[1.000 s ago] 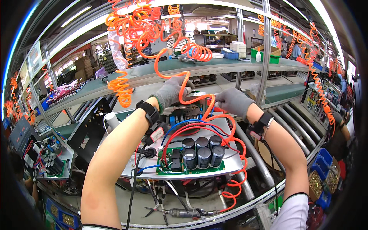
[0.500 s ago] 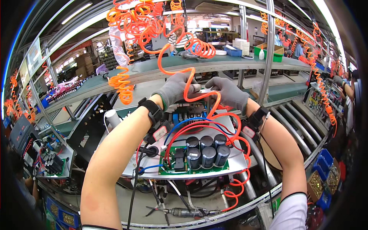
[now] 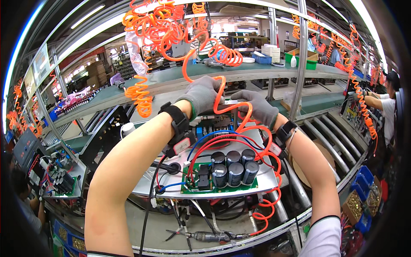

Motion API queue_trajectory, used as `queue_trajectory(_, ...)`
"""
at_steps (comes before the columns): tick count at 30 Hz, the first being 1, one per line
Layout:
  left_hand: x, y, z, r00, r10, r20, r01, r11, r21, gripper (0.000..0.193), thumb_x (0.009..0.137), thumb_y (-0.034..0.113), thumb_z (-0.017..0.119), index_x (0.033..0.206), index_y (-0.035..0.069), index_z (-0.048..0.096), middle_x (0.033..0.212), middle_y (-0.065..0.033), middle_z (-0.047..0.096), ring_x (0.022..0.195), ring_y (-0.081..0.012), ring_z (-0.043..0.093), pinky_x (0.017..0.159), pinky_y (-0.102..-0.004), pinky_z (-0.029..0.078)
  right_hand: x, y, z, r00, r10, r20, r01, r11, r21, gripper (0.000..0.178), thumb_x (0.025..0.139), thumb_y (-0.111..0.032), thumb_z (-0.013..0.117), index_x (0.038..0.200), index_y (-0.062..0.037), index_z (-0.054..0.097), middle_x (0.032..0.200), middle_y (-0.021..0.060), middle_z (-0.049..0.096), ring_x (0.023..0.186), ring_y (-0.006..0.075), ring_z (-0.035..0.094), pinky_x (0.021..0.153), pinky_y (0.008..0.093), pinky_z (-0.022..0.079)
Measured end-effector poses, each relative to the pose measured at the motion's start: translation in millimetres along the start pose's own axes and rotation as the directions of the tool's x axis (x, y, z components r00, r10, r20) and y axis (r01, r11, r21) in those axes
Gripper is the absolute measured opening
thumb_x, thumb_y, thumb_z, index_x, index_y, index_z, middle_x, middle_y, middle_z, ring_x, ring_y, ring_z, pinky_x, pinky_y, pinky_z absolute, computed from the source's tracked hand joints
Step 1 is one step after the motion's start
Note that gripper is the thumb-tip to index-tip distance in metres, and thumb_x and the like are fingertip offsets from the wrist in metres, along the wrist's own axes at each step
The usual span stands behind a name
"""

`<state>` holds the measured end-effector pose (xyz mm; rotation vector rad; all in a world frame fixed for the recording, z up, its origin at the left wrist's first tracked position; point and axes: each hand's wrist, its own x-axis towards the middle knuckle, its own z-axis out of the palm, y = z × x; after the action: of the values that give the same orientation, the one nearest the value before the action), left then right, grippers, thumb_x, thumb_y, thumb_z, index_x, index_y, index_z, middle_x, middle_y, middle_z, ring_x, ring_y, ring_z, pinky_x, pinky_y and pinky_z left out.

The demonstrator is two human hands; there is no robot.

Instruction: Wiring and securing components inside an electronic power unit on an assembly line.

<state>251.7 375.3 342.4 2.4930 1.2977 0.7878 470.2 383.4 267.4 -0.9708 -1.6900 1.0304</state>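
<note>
Both my hands wear grey gloves and meet above the far side of an open electronics unit with a pale metal base plate (image 3: pixel 267 182). My left hand (image 3: pixel 201 95) is closed, its fingertips partly hidden behind an orange coiled hose (image 3: pixel 221 92); what it grips cannot be made out. My right hand (image 3: pixel 257 108) bends its fingers onto the edge of a small silvery metal piece (image 3: pixel 230 103) between the hands. Below them lie red wires (image 3: pixel 209 145) and blue wires. Several black capacitors (image 3: pixel 235 174) stand on a green circuit board (image 3: pixel 195 189) at the near edge.
A pneumatic screwdriver (image 3: pixel 209 236) lies on the ledge beneath the unit. Rollers (image 3: pixel 334 141) run along the right. Another opened unit (image 3: pixel 64 182) sits at left, with bins of small screws (image 3: pixel 361 201) at right. Tangled orange hoses (image 3: pixel 160 30) hang overhead. A person (image 3: pixel 387 103) works at far right.
My left hand has shifted slightly right and its fingers have curled in more. The right hand has moved a little lower. The whole view has shifted slightly.
</note>
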Motion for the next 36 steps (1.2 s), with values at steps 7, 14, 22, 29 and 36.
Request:
queue_trajectory(7,-2.5,-30.3,-37.4,0.906,0.136,-0.401,-0.141,0.990,0.017,0.017,0.075,0.015,0.068,0.088,0.006,0.073,0.078,-0.0101,0.070,0.071,-0.0219,0.067,0.069,-0.0323,0.052,10.9,-39.9,8.5,0.951,-0.289,-0.112,0.213,0.872,-0.440,0.030,0.092,-0.014,0.057,0.118,0.0017,0.061,0.098,0.0087,0.067,0.087,0.0140,0.060,0.081,0.0292,0.049)
queue_trajectory(14,-29.5,-50.9,-71.5,0.952,-0.121,-0.280,0.034,0.955,-0.295,0.020,0.079,0.003,0.068,0.098,0.000,0.072,0.081,-0.0033,0.068,0.071,-0.0094,0.060,0.065,-0.0248,0.049,41.3,-58.9,35.0,0.963,-0.182,0.200,0.214,0.965,-0.152,0.028,0.095,-0.023,0.059,0.117,-0.0072,0.067,0.084,0.0007,0.065,0.071,0.0067,0.054,0.066,0.0236,0.046)
queue_trajectory(22,-1.1,-58.3,-30.3,0.992,-0.091,-0.084,0.087,0.994,-0.059,0.025,0.073,0.019,0.075,0.094,0.007,0.074,0.078,-0.0043,0.070,0.071,-0.0129,0.063,0.070,-0.0288,0.051,38.3,-66.0,23.1,0.974,-0.206,0.090,0.219,0.957,-0.188,0.028,0.092,-0.020,0.063,0.114,-0.0023,0.067,0.088,0.0011,0.067,0.076,0.0074,0.056,0.068,0.0253,0.047)
queue_trajectory(29,11.1,-53.3,-10.4,0.983,-0.153,0.099,0.175,0.940,-0.294,0.015,0.079,0.010,0.075,0.088,-0.001,0.070,0.075,-0.0006,0.063,0.062,-0.0066,0.054,0.056,-0.0217,0.044,37.0,-73.5,27.2,0.954,-0.300,0.001,0.222,0.703,-0.675,0.029,0.090,-0.015,0.054,0.114,-0.0038,0.066,0.072,0.0042,0.061,0.064,0.0108,0.055,0.062,0.0289,0.047)
queue_trajectory(36,2.8,-63.3,-20.9,0.966,-0.205,0.158,0.252,0.878,-0.406,0.025,0.073,0.020,0.077,0.092,0.003,0.074,0.072,-0.0027,0.065,0.061,-0.0093,0.057,0.056,-0.0261,0.048,45.3,-73.5,39.6,0.967,-0.249,0.052,0.187,0.557,-0.809,0.032,0.086,-0.013,0.053,0.114,-0.0151,0.068,0.079,0.0131,0.067,0.069,0.0237,0.063,0.067,0.0355,0.050)
